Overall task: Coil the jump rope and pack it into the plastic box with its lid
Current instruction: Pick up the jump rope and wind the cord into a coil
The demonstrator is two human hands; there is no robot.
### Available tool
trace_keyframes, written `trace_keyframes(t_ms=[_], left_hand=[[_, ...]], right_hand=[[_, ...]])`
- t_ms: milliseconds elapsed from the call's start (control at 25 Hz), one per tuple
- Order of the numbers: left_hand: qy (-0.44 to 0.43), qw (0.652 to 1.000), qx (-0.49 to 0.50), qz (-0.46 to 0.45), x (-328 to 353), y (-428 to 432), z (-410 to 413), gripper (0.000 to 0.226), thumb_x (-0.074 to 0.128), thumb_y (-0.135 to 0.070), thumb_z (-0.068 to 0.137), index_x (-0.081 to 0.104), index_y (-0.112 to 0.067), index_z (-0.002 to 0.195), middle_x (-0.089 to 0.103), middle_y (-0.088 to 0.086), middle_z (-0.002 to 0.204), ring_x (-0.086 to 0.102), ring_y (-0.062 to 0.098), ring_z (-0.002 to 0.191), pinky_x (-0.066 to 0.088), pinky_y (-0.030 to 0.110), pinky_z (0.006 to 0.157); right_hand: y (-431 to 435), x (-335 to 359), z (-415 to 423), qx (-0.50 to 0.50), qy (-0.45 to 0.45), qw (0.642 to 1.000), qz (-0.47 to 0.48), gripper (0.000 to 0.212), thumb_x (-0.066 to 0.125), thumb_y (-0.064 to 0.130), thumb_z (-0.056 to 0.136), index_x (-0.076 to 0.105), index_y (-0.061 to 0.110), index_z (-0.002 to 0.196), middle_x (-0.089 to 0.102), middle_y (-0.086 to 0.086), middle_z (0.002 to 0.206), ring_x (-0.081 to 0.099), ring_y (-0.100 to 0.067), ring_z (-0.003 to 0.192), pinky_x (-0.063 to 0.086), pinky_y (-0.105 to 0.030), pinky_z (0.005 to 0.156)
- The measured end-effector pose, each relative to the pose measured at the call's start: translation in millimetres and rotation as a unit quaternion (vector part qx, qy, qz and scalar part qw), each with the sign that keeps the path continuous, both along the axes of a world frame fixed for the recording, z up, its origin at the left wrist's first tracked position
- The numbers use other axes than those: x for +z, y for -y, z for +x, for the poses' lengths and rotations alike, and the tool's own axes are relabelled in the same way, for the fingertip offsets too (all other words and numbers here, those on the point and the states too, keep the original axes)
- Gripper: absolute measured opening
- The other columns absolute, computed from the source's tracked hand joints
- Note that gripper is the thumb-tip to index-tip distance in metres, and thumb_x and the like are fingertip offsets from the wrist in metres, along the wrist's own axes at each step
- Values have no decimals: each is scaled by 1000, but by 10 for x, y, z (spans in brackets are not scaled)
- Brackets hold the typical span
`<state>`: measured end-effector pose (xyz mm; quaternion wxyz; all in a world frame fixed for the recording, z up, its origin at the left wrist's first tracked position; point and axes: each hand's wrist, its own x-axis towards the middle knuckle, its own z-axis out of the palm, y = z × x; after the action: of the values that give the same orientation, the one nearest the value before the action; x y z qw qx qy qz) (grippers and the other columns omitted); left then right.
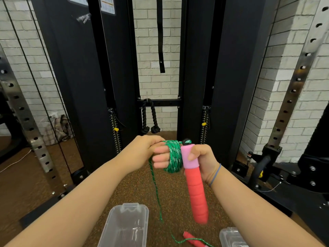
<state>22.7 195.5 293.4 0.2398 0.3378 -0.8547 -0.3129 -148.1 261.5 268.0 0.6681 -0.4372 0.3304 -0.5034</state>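
Gripping pink handle [193, 177], right hand [203, 163] has green rope [173, 156] coiled round its fingers; left hand [147, 148] pinches rope.

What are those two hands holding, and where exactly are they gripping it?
The right hand grips the jump rope's red handle at its pink top end. The left hand pinches the green rope, coiled round the right hand's fingers.

Speckled brown floor [135, 189] — clear plastic box [124, 227] sits at six o'clock, its lid [231, 237] at five, second red handle [191, 238] lying between them.
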Motion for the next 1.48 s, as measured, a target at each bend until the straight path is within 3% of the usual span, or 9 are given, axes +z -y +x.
trace_keyframes(t_ms=[120,320,480,600,760,920,1040,1280,1480], left_hand=[[-1,999,-9,37,35,1,-69,35,32,7,93,40,-18,70,39,-16,55,41,-3,38,38,10,43],[256,961,67,-77,-30,-70,-88,30,36,-1,97,54,-3,121,58,15,121,54,23,110,38,21,92],[78,991,35,98,-16,-163,6,25,42,-3,94,63,-15,103,71,14,99,64,15,79,54,28,74],[12,982,1,187,-69,-160,76,26,45,-8,94,62,-27,99,74,-10,77,68,9,72,55,35,83],[56,979,-52,189,-51,-157,88,19,42,-19,99,59,-26,104,72,-12,100,66,8,70,50,27,69],[140,986,-38,86,24,-183,94,23,39,-20,99,56,-10,111,73,-6,102,59,7,56,50,19,58],[184,982,-28,29,60,-194,72,21,40,-22,99,58,-12,105,75,-5,99,56,8,50,53,21,59],[184,983,-19,1,149,-157,80,22,44,-24,97,65,-18,103,76,-3,89,48,3,42,44,13,51],[164,986,-16,-20,224,-132,105,20,50,-29,94,68,-21,90,72,-5,70,48,5,45,45,22,54]], right_hand=[[-2,99,110,3,57,998,-21,63,76,18,21,64,-8,77,66,-14,58,61,-22,40,48,-21,33],[-131,267,259,-13,147,988,-55,50,21,4,57,69,-8,48,66,-17,46,62,-20,32,44,-19,27],[41,139,310,-1,79,995,-69,60,39,9,61,66,0,114,69,-15,116,66,-20,108,48,-32,96],[138,137,315,34,58,993,-93,74,57,7,57,52,1,130,59,-16,130,55,-24,124,37,-36,110],[216,180,265,64,94,989,-94,85,61,5,52,43,1,135,52,-16,137,52,-24,126,44,-33,106],[279,140,160,27,56,993,-98,76,35,-7,62,38,-2,137,61,-13,128,67,-15,104,59,-22,73],[318,116,119,8,-16,994,-112,77,36,-7,63,36,0,139,50,-18,139,49,-25,130,47,-28,102],[334,52,-15,-9,-135,985,-107,80,45,-7,60,38,6,139,50,-12,140,51,-22,128,39,-32,108],[227,71,8,61,-299,948,-90,30,49,-3,59,55,6,87,47,-4,66,45,-3,48,36,-11,43]])
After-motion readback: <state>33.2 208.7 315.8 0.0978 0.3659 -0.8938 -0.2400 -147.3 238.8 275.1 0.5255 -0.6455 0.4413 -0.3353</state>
